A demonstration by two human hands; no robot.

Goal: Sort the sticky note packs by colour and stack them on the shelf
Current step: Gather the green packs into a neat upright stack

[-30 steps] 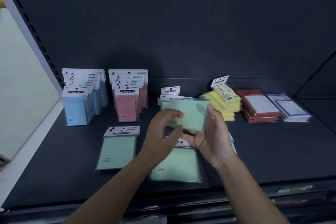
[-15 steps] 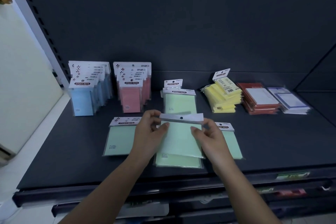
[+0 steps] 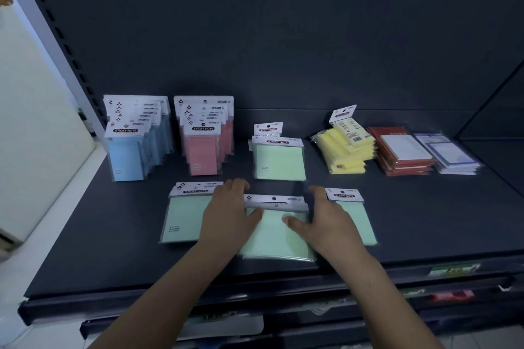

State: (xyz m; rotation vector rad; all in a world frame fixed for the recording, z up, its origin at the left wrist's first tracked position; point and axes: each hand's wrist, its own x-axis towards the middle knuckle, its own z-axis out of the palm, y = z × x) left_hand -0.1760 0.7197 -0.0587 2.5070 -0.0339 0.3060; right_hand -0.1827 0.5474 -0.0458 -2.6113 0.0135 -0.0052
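You are looking at a dim, bluish view; light is entering from the left, and the shelf (image 3: 85,235) edges are bowing outward.

"STICKY NOTE", light capitals on a dark band, header card of: front pale-blue wrapped pack (image 3: 126,154); front pink wrapped pack (image 3: 202,150); rear mint-green pack (image 3: 279,159); right mint-green pack (image 3: 354,215). Header print of centre mint-green pack (image 3: 276,235) blurred, unreadable.

The left hand (image 3: 226,212), gripping the middle green pack (image 3: 278,235), hides its left side and part of the left green pack (image 3: 184,218). The right hand (image 3: 326,218) does the same on its side to the right green pack (image 3: 358,221). Only the top tag of the back green pack (image 3: 268,128) peeks out, the print on the tags is too tiny to read, and the lower shelf things (image 3: 453,269) are a blur.
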